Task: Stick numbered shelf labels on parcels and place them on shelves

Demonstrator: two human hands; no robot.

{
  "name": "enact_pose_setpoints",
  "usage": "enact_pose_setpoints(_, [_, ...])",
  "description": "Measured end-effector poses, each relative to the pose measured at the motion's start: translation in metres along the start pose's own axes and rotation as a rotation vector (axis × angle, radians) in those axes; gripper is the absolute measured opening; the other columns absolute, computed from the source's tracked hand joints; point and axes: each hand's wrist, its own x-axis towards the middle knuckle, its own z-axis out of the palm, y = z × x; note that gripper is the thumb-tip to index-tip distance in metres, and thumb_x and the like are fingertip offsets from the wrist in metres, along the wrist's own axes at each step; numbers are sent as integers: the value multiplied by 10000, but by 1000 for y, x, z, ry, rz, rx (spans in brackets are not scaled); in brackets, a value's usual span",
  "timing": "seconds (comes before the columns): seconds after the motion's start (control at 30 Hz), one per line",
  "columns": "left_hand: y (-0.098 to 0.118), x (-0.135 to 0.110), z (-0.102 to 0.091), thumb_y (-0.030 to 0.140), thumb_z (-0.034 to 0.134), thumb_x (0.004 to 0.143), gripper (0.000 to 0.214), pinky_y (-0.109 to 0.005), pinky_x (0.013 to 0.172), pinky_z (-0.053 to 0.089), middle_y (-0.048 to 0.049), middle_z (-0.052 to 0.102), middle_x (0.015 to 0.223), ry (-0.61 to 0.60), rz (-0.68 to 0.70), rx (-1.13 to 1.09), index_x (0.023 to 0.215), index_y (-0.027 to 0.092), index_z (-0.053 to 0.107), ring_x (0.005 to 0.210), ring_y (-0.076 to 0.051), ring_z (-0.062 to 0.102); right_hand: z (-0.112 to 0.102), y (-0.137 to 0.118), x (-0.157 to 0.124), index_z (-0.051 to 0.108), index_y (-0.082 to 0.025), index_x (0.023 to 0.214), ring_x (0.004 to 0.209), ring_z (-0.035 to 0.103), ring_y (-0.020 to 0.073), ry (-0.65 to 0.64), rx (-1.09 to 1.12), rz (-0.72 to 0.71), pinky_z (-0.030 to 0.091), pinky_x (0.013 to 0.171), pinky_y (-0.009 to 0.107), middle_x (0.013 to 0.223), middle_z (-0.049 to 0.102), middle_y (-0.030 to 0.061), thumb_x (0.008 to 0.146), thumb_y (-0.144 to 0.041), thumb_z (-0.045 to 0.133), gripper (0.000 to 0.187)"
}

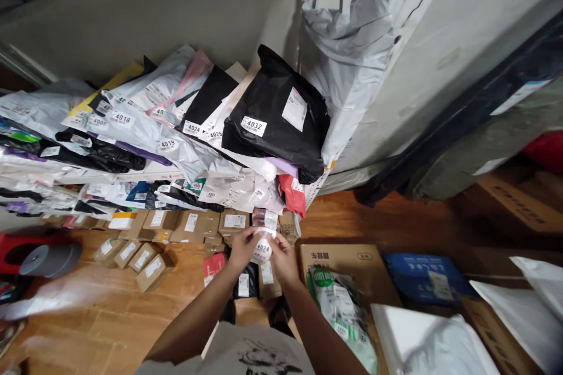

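Both hands are together low in the middle of the head view, above the floor by the shelf. My left hand (243, 248) pinches the left side of a roll of white number labels (263, 251), whose facing label reads 4024. My right hand (284, 256) grips the same roll from the right. Above them on the shelf lies a black plastic parcel (275, 108) with a 4032 label. Beside it a dark parcel with a 4024 label (192, 128) leans among other bagged parcels.
Bagged parcels fill the shelf tiers on the left; cardboard boxes (191, 224) line the floor beneath. A white perforated post (407, 17) rises at the shelf's end. At right lie a large carton (347, 253), a green-and-white bag (338, 304) and a blue package (422, 278).
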Motion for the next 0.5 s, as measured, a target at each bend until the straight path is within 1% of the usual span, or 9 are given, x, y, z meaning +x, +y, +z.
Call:
enact_pose_setpoints(0.07, [0, 31, 18, 367, 481, 894, 313, -378, 878, 501, -112, 723, 1004, -46, 1, 75, 995, 163, 696, 948, -253, 665, -20, -3, 15, 700, -167, 882, 662, 657, 174, 165, 54, -1, 523, 651, 306, 796, 725, 48, 641, -421, 803, 364])
enact_pose_setpoints(0.17, [-1, 91, 59, 286, 495, 889, 332, -437, 1039, 382, -180, 600, 1266, -60, 1, 138, 1154, 135, 627, 1204, -302, 536, -56, -10, 36, 687, -170, 769, 644, 661, 168, 359, 95, -42, 532, 627, 287, 759, 729, 38, 541, -404, 852, 365])
enact_pose_setpoints(0.2, [-2, 111, 77, 252, 535, 862, 370, -435, 1056, 363, -198, 549, 1326, -76, -6, 150, 1203, 123, 593, 1247, -310, 498, -67, -12, 41, 685, -175, 758, 642, 661, 161, 390, 94, -51, 533, 626, 275, 751, 729, 27, 527, -397, 858, 365])
enact_pose_setpoints(0.27, [-4, 142, 113, 208, 652, 766, 480, -389, 1032, 397, -196, 545, 1328, -161, -15, 151, 1232, 123, 567, 1237, -302, 510, -88, -13, 48, 689, -179, 764, 644, 661, 145, 433, 98, -48, 536, 633, 251, 745, 728, 9, 513, -373, 869, 364])
enact_pose_setpoints(0.33, [-7, 159, 146, 240, 762, 660, 645, -376, 1041, 395, -167, 507, 1376, -236, -9, 146, 1263, 161, 544, 1275, -312, 473, -104, -10, 49, 695, -178, 774, 653, 664, 139, 473, 110, -28, 540, 645, 240, 747, 728, 3, 505, -350, 878, 367])
enact_pose_setpoints(0.37, [-7, 164, 158, 296, 799, 623, 698, -382, 1049, 386, -160, 498, 1382, -211, -2, 147, 1260, 173, 541, 1288, -320, 455, -110, -7, 49, 696, -175, 771, 657, 664, 140, 486, 111, -15, 542, 649, 240, 750, 729, 5, 507, -346, 879, 364])
enact_pose_setpoints(0.4, [-8, 166, 167, 362, 820, 597, 733, -393, 1055, 377, -167, 497, 1371, -132, -1, 153, 1245, 168, 540, 1290, -332, 446, -116, -3, 47, 697, -172, 769, 657, 663, 143, 494, 104, -3, 543, 647, 243, 753, 728, 10, 512, -347, 878, 360])
enact_pose_setpoints(0.43, [-9, 168, 172, 416, 821, 592, 743, -401, 1051, 376, -182, 508, 1341, -20, -7, 162, 1224, 149, 537, 1275, -338, 454, -120, 1, 46, 696, -169, 765, 652, 660, 146, 499, 89, 5, 542, 640, 246, 751, 726, 13, 517, -351, 877, 357])
enact_pose_setpoints(0.5, [-14, 173, 170, 408, 757, 692, 621, -382, 989, 420, -199, 565, 1226, 209, -31, 180, 1181, 111, 517, 1167, -308, 540, -127, 9, 44, 690, -167, 749, 638, 650, 149, 516, 48, 8, 535, 623, 251, 740, 721, 16, 516, -371, 876, 361])
